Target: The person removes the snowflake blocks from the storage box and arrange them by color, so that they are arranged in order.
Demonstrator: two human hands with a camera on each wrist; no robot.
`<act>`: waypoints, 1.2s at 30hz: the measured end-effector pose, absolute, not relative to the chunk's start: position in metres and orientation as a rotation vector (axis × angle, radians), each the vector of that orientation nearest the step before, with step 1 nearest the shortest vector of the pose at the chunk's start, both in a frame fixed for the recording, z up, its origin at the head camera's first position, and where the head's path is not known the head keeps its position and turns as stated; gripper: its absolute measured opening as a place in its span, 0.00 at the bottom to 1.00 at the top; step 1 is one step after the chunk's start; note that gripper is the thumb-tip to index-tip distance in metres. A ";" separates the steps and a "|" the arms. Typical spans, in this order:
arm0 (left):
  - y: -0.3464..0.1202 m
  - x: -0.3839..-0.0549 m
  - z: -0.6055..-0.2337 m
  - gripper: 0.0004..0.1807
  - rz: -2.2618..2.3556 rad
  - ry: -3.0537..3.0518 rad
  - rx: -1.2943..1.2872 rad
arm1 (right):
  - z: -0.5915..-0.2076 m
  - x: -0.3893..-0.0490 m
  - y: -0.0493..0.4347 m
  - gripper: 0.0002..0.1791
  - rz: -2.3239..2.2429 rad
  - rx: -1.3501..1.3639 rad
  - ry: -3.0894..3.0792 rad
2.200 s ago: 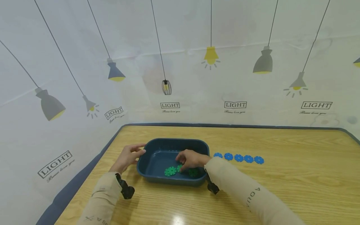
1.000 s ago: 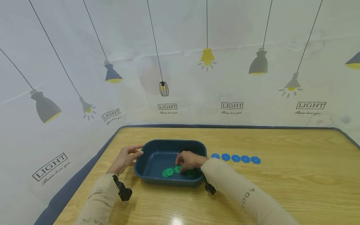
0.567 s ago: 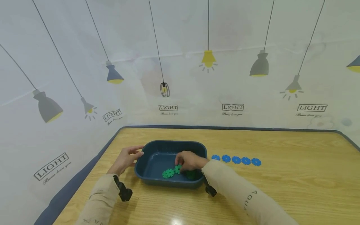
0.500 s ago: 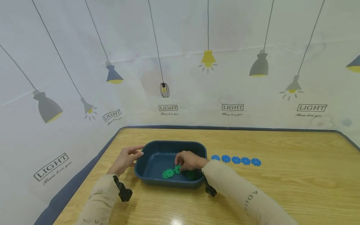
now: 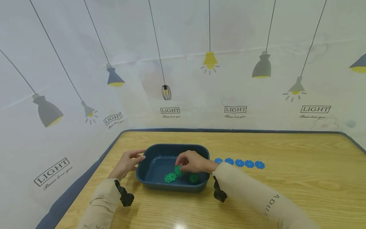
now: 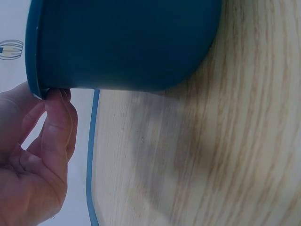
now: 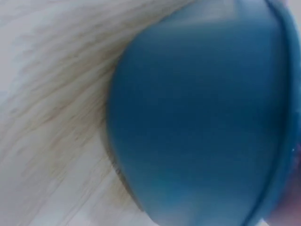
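Observation:
A dark blue plastic basin (image 5: 168, 187) stands on the wooden table. At its left end, my left hand (image 5: 127, 163) grips the rim; in the left wrist view, fingers (image 6: 59, 122) press under the lip of the basin (image 6: 127, 42). My right hand (image 5: 193, 161) reaches in over the right side, pinching a green notched snowflake disc (image 5: 178, 171) between thumb and fingers. Below it in the basin lie more green snowflake discs (image 5: 170, 177), overlapping, and another green disc (image 5: 194, 178) to the right. The right wrist view shows mainly the basin's outer wall (image 7: 197, 108), blurred.
A row of several blue snowflake discs (image 5: 239, 163) lies on the table (image 5: 300, 184) right of the basin, partly behind the right forearm. A wall covering (image 5: 200, 117) printed with lamps rises behind the table's far edge.
My right hand has lifted slightly from the basin's floor with a green snowflake disc, uncovering the green disc at right. My left hand stays at the rim.

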State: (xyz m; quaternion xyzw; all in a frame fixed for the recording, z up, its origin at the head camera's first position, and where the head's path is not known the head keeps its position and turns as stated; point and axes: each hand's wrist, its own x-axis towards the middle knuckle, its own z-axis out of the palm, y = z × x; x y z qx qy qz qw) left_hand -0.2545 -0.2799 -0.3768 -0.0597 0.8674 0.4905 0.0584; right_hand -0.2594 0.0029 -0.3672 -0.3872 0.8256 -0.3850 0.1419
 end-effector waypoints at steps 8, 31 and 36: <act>-0.281 -0.251 -0.375 0.22 1.484 2.636 -0.122 | -0.360 -0.249 0.036 0.06 -1.275 -1.137 2.424; -0.281 -0.251 -0.371 0.23 1.480 2.622 -0.085 | -0.352 -0.252 0.120 0.06 -1.331 -0.994 2.547; -0.281 -0.251 -0.371 0.23 1.470 2.625 -0.085 | -0.364 -0.251 0.136 0.06 -1.282 -0.958 2.587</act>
